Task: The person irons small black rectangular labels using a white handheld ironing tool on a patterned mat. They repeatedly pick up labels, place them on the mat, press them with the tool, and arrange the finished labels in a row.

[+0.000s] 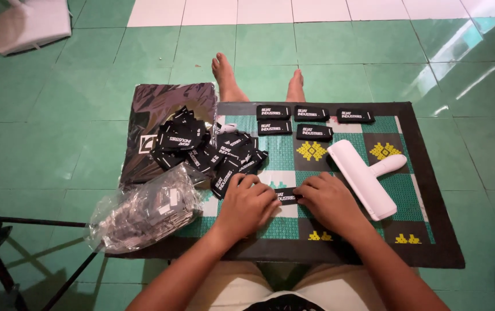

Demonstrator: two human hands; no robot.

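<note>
My left hand [246,204] and my right hand [329,200] press down together on one small black label [287,196] lying on the patterned mat [431,230]. Only the label's middle shows between my fingers. To the left of my hands a loose heap of the same black labels [207,148] spills across the mat's edge. Several finished labels [311,120] lie in two tidy rows at the mat's far side.
A white lint roller [365,175] lies right of my right hand. A bundle of clear plastic sleeves [144,213] and a dark plastic bag [161,106] sit on the left. My bare feet [227,78] rest beyond the mat. A black stand's legs [6,230] cross the green tiles at the lower left.
</note>
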